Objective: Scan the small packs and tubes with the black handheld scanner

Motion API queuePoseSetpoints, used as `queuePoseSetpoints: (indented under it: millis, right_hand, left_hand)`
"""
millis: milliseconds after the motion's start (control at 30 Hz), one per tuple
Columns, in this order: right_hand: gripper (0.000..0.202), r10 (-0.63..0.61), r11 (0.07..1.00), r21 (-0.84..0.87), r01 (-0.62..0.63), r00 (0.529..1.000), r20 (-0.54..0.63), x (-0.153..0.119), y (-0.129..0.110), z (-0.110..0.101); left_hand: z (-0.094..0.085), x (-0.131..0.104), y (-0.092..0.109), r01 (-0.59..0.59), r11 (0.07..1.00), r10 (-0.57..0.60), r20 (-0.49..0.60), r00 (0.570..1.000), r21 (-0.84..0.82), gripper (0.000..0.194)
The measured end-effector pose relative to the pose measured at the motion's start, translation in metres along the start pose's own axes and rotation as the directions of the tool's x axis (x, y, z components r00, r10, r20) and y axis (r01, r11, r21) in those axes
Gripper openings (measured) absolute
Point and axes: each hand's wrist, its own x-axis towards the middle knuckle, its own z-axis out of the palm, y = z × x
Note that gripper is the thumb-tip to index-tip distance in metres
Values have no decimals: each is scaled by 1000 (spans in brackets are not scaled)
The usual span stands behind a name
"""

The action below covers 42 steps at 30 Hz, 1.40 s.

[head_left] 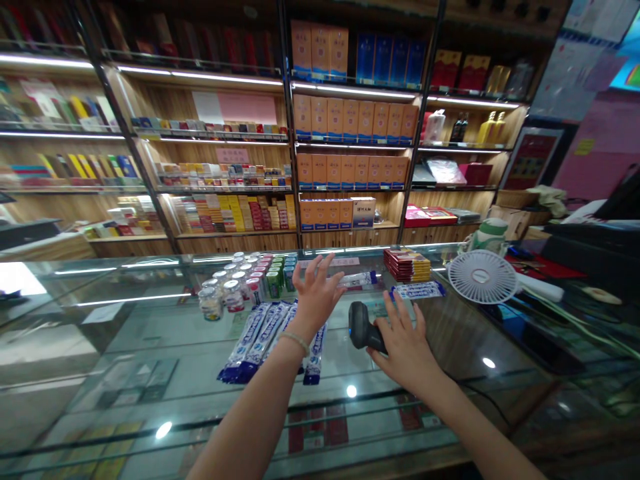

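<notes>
My left hand reaches forward over a glass counter, fingers spread and holding nothing, just short of a blue-and-white packet. Below its wrist lie several long blue-and-white packets side by side. My right hand rests on the handle of a black barcode scanner standing on the glass, fingers loosely spread over it. Another blue-and-white packet lies just beyond that hand.
Small jars and cans stand in rows at the counter's back. A stack of red packs and a white desk fan sit to the right. Shelves of orange boxes and cartons fill the wall behind.
</notes>
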Motion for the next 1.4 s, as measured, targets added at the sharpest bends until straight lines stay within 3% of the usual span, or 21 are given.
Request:
queuePoseSetpoints:
  millis: [167, 267, 367, 467, 800, 967, 1133, 1400]
  right_hand:
    - [23, 3, 996, 85, 3, 997, -76, 3, 1, -5]
    - [26, 54, 972, 234, -19, 988, -146, 4, 7, -15]
    - [36, 152, 888, 442, -124, 988, -26, 7, 18, -30]
    - [38, 206, 827, 506, -245, 969, 133, 11, 28, -44]
    - [42, 176, 759, 606, -239, 971, 162, 15, 29, -45]
    - [40, 155, 801, 557, -218, 975, 158, 14, 27, -45]
    - [36, 134, 920, 337, -200, 968, 211, 17, 18, -42]
    - [36, 8, 997, 77, -22, 985, 173, 16, 5, -23]
  left_hand:
    - [0, 0, 0, 21, 1000, -21, 6, 1000, -13, 30]
    - [1, 0, -1, 46, 999, -46, -9, 999, -18, 27]
    - [1, 0, -2, 57, 998, -57, -5, 998, -21, 26]
    - [1, 0, -2, 64, 998, -64, 2, 998, -28, 28]
    - [1, 0, -4, 83, 996, -83, 7, 997, -34, 30]
    - [0, 0, -3, 91, 995, -91, 12, 996, -43, 29]
    - [-1, 0, -3, 100, 994, -100, 11, 995, -41, 26]
    - [-1, 1, -5, 90, 995, -90, -5, 996, -34, 27]
